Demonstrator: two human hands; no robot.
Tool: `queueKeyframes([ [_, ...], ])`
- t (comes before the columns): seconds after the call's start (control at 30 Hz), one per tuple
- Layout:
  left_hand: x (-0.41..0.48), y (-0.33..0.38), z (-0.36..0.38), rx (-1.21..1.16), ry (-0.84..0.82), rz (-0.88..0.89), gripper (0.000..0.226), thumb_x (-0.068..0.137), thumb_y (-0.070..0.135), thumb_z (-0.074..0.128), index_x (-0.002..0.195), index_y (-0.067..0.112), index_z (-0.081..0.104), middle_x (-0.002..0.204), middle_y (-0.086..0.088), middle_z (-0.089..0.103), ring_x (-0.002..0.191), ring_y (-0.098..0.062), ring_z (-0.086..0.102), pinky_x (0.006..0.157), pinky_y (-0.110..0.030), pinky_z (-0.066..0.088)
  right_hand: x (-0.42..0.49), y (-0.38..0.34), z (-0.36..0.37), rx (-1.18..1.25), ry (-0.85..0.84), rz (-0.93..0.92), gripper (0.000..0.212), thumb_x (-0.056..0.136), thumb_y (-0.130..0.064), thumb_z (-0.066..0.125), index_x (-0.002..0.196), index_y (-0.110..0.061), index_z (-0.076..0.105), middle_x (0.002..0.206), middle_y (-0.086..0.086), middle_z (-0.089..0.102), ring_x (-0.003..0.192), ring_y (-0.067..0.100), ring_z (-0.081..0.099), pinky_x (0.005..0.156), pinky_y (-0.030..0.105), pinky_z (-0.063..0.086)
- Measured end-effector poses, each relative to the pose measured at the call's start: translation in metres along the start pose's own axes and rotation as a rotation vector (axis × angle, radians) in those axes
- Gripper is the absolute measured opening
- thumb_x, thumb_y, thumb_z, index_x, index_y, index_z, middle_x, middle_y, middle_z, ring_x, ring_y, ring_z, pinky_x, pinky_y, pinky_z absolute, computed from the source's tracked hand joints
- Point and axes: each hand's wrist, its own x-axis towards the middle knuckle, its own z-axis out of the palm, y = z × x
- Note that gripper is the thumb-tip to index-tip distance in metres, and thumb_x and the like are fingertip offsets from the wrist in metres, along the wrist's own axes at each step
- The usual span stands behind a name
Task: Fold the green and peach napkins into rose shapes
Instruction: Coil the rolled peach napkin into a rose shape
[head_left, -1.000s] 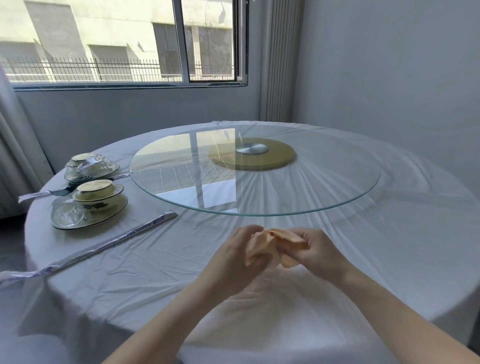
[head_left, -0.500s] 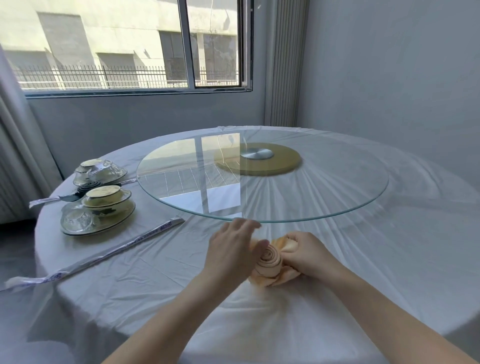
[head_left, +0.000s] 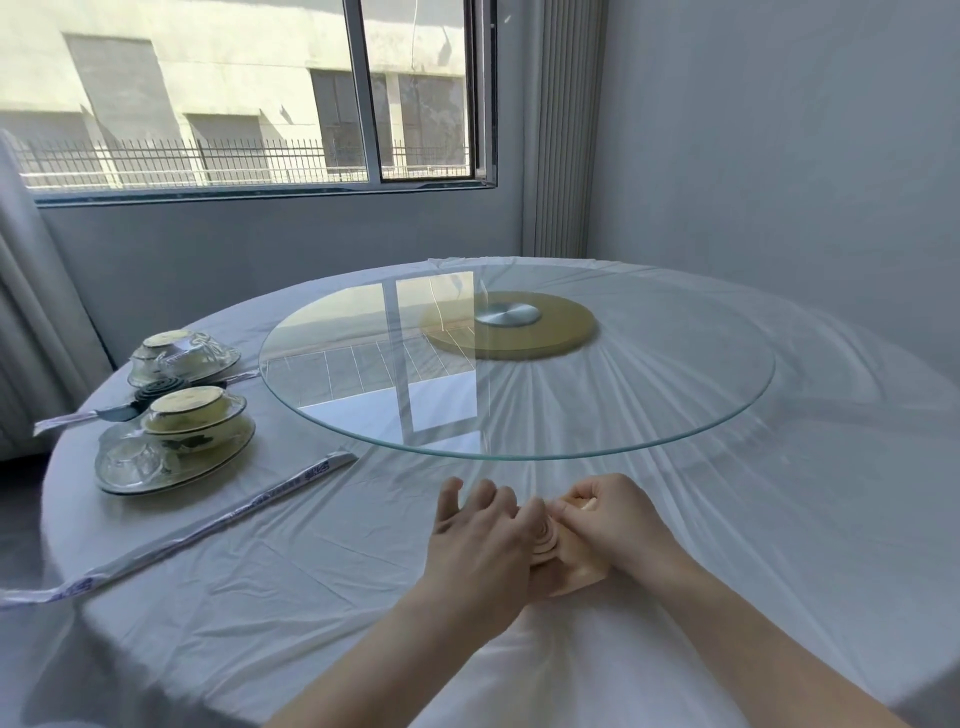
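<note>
At the far left, two wrapped bowl sets (head_left: 176, 441) sit on the white-clothed round surface (head_left: 291, 582), with wrapped chopsticks (head_left: 283, 493) lying just beside them. A glass turntable (head_left: 649, 405) fills the middle, below a window (head_left: 249, 93) and a grey wall (head_left: 779, 156). In front of it, the left hand (head_left: 480, 545) lies against the peach napkin (head_left: 551, 545), a spiral roll on the cloth; whether it grips cannot be told. The right hand (head_left: 621, 519) pinches the napkin's fold.
</note>
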Motion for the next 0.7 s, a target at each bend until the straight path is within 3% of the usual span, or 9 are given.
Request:
queueKeyframes([
  [0.07,0.001,-0.004,-0.001,0.029,-0.06,-0.02,0.032,0.074,0.057,0.054,0.088,0.028,0.051,0.078,0.007,0.055,0.088,-0.016,0.056,0.091,-0.038,0.017,0.0,0.003,-0.003,0.006,0.006,0.001,0.019,0.082,-0.029,0.069,0.067,-0.017,0.067,0.065,-0.006,0.065,0.068,0.009,0.061,0.062,0.023,0.044],
  [0.17,0.001,-0.008,0.001,-0.021,-0.131,-0.078,0.027,0.088,0.05,0.047,0.104,0.029,0.042,0.103,0.001,0.052,0.11,-0.019,0.041,0.095,-0.036,0.007,-0.005,0.012,-0.009,-0.017,0.025,0.001,0.022,0.082,-0.03,0.068,0.064,-0.018,0.066,0.058,-0.007,0.06,0.062,0.009,0.058,0.059,0.024,0.042],
  [0.27,0.0,-0.008,0.001,-0.024,-0.168,-0.127,0.025,0.09,0.045,0.047,0.107,0.029,0.039,0.107,0.002,0.05,0.114,-0.018,0.038,0.095,-0.035,0.007,-0.013,0.013,-0.006,-0.23,0.074,0.0,0.024,0.085,-0.042,0.061,0.074,-0.022,0.066,0.072,-0.005,0.065,0.076,0.016,0.061,0.061,0.027,0.041],
  [0.4,0.001,-0.005,-0.005,-0.059,-0.174,-0.157,0.037,0.087,0.057,0.042,0.109,0.028,0.043,0.104,0.003,0.049,0.109,-0.019,0.04,0.096,-0.035,0.016,-0.018,0.006,-0.002,-0.532,0.162,-0.064,0.023,0.085,-0.047,0.056,0.097,-0.029,0.062,0.094,-0.005,0.066,0.093,0.019,0.062,0.071,0.028,0.043],
  [0.5,0.0,-0.005,-0.006,-0.096,-0.168,-0.156,0.04,0.087,0.056,0.043,0.112,0.026,0.041,0.106,0.004,0.047,0.108,-0.02,0.041,0.087,-0.033,0.021,-0.02,0.003,0.0,-0.233,0.344,-0.396,0.023,0.079,-0.034,0.066,0.099,-0.023,0.065,0.09,-0.009,0.061,0.085,0.01,0.061,0.074,0.024,0.048],
  [0.57,-0.001,-0.008,-0.004,-0.139,-0.186,-0.149,0.048,0.087,0.054,0.045,0.124,0.024,0.037,0.117,0.005,0.045,0.114,-0.019,0.04,0.089,-0.031,0.024,-0.028,-0.008,0.009,0.007,0.243,-0.53,0.023,0.083,-0.038,0.056,0.1,-0.025,0.065,0.094,-0.015,0.059,0.088,0.0,0.057,0.078,0.016,0.045],
  [0.63,-0.001,-0.013,-0.003,-0.252,-0.238,-0.175,0.076,0.085,0.052,0.054,0.143,0.017,0.019,0.137,0.003,0.036,0.128,-0.02,0.031,0.1,-0.03,0.024,-0.036,-0.012,0.022,0.046,0.13,-0.558,0.025,0.087,-0.038,0.05,0.107,-0.03,0.063,0.103,-0.019,0.06,0.097,-0.002,0.056,0.083,0.017,0.045],
  [0.7,-0.003,-0.022,-0.008,-0.437,-0.329,-0.267,0.106,0.078,0.052,0.066,0.149,0.011,-0.001,0.147,-0.002,0.028,0.136,-0.022,0.023,0.109,-0.029,0.019,-0.037,-0.006,0.029,-0.016,0.158,-0.576,0.025,0.088,-0.038,0.048,0.107,-0.031,0.063,0.106,-0.02,0.061,0.099,0.0,0.057,0.082,0.022,0.048],
])
